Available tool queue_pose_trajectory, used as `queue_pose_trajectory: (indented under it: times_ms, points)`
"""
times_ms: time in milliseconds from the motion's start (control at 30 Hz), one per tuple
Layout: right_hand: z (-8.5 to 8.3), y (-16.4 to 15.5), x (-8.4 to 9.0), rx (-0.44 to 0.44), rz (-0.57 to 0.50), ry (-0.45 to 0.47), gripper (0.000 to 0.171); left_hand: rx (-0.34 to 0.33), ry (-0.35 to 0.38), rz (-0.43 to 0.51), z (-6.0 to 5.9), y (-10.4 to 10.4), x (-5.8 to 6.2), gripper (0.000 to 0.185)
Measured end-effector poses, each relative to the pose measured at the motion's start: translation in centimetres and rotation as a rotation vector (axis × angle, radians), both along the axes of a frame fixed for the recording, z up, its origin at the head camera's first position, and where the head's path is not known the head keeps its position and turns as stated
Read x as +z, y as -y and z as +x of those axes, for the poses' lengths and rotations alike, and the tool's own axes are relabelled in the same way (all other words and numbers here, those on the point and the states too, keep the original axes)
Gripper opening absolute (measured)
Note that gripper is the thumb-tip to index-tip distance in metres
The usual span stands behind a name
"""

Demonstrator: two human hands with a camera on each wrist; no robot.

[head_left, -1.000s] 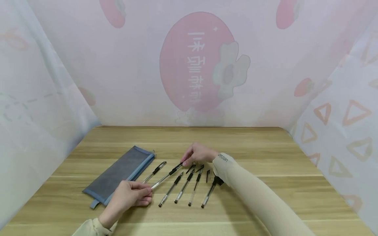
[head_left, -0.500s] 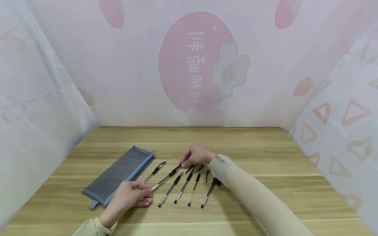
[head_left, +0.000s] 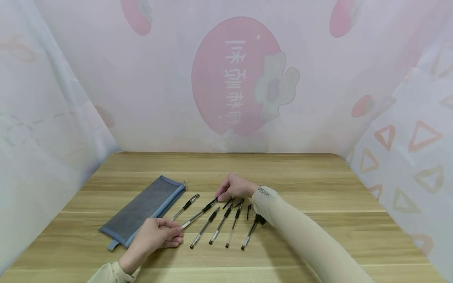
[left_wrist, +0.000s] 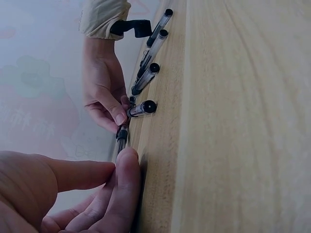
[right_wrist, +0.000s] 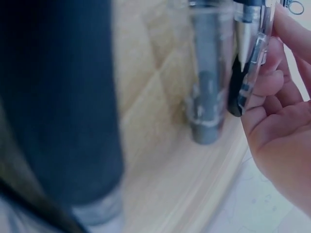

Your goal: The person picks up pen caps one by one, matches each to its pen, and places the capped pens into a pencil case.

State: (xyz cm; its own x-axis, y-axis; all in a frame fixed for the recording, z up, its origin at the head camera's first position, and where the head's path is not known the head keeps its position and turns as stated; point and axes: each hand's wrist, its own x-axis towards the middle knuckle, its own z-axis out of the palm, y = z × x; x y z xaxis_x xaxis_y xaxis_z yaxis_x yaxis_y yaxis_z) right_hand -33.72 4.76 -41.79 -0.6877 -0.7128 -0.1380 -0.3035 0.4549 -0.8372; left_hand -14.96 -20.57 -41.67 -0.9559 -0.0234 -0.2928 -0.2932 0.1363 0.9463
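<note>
A clear-barrelled gel pen point(head_left: 195, 218) with a black grip slants between my hands. My left hand point(head_left: 155, 234) pinches its lower end between thumb and fingers. At the pen's upper end, my right hand point(head_left: 236, 186) pinches the clear cap, which has a black clip; in the right wrist view, the metal tip point(right_wrist: 244, 46) shows beside that cap. Close on the right lies an uncapped pen point(head_left: 204, 228), then more pens point(head_left: 221, 226) in a row, with loose caps point(head_left: 249, 211) by their upper ends. Left of the held pen is another pen point(head_left: 185, 206), partly hidden by my left hand.
A grey mesh pencil pouch point(head_left: 141, 208) with a blue zipped edge lies left on the wooden table point(head_left: 301, 169). A black strap point(head_left: 260, 218) hangs at my right wrist near the rightmost pen point(head_left: 249, 234). A printed curtain point(head_left: 159, 98) stands behind the table.
My right hand and sleeve have shifted very slightly left. Both hands keep hold of the same pen, and the other pens and the pouch stay in place.
</note>
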Motion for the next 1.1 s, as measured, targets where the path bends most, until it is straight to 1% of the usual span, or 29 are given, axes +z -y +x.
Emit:
queue_pose_trajectory:
  times_ms: [400,533,667,733,833,933,1100]
  points:
    - [-0.2,-0.2,-0.1,-0.001,-0.006,0.031,0.010,-0.008,-0.012,0.013,0.1,0.2,-0.2,0.020]
    - [-0.3,-0.2,-0.2,-0.003,-0.002,0.026,0.010,-0.016,-0.019,0.004,0.1,0.3,-0.2,0.022]
    - [-0.3,-0.3,-0.2,0.000,-0.004,0.014,0.009,-0.026,-0.023,0.022,0.2,0.3,-0.3,0.024]
    - [-0.1,-0.4,-0.2,0.007,-0.014,0.015,0.009,-0.041,-0.033,0.031,0.2,0.3,-0.2,0.025]
    - [0.0,-1.0,0.4,-0.002,-0.011,0.009,0.011,-0.097,-0.074,0.020,0.3,0.0,-0.1,0.028]
    - [0.1,-2.0,1.4,-0.002,-0.029,-0.010,0.015,-0.159,-0.142,-0.014,0.4,-0.6,0.3,0.030]
    - [-0.2,-4.0,2.3,0.054,-0.072,-0.062,0.023,-0.223,-0.252,-0.140,0.7,-1.5,1.1,0.033]
